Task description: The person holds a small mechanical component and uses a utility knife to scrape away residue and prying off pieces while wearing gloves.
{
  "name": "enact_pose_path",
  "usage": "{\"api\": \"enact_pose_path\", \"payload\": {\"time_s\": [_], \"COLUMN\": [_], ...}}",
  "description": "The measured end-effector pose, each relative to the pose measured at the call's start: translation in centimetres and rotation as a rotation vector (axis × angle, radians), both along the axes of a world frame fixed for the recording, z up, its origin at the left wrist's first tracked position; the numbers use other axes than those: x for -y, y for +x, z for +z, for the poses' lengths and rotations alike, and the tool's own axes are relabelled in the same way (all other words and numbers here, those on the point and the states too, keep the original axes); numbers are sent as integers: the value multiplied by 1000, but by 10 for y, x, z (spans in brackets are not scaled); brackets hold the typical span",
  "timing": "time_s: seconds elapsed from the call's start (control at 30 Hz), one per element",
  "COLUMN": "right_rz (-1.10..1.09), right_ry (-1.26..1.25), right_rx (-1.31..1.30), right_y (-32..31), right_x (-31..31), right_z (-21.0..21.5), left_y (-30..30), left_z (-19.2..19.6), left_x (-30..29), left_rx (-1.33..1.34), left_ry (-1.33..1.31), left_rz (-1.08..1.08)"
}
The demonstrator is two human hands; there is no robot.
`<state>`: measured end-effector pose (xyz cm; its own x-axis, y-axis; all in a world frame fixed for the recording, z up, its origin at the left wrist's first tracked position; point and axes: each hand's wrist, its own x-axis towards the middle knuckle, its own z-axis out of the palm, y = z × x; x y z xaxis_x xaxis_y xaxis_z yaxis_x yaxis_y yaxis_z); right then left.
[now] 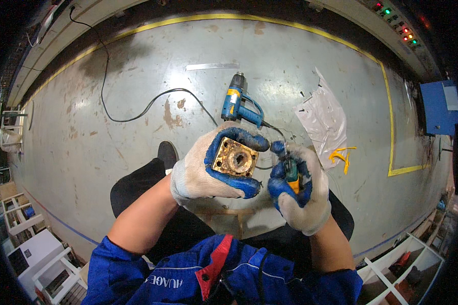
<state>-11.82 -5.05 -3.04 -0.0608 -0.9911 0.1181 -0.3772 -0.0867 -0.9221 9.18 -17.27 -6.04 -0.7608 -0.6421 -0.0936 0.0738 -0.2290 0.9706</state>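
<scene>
My left hand, in a white knit glove with blue coated fingers, is closed around a square metal flange block. The block has a round central bore, corner holes and yellow-brown grime, and its bored face is turned up toward me. Just to the right, my gloved right hand grips a tool with a green and yellow handle. Its working end is mostly hidden by the fingers, so its exact kind is unclear. A small gap separates the tool from the block.
Beyond my hands a blue heat gun lies on the grey floor, its black cable running left. Farther off is a metal strip. To the right lies a plastic sheet with small screws and yellow pieces.
</scene>
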Motion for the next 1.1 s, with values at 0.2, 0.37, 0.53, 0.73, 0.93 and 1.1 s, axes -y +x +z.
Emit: {"api": "enact_pose_path", "payload": {"time_s": [0.2, 0.37, 0.53, 0.73, 0.93, 1.1], "right_rz": [-71, -37, -6, 29, 78, 45], "right_ry": [-108, -102, -46, -66, -72, -28], "right_rx": [-190, -148, -111, -226, -306, -376], "right_y": [10, 3, -3, -5, -7, -5], "right_x": [9, 8, 7, 10, 11, 12], "right_z": [-7, -7, -8, -8, -1, -1], "left_y": [8, 8, 4, -3, -5, -4], "left_z": [-10, -4, -1, 4, 7, 7], "left_x": [5, 6, 6, 1, 6, 5], "left_rx": [34, 98, 95, 133, 61, 119], "left_ry": [-134, -211, -190, -140, -36, 2], "left_rz": [-89, -90, -61, 57, 78, 56]}}
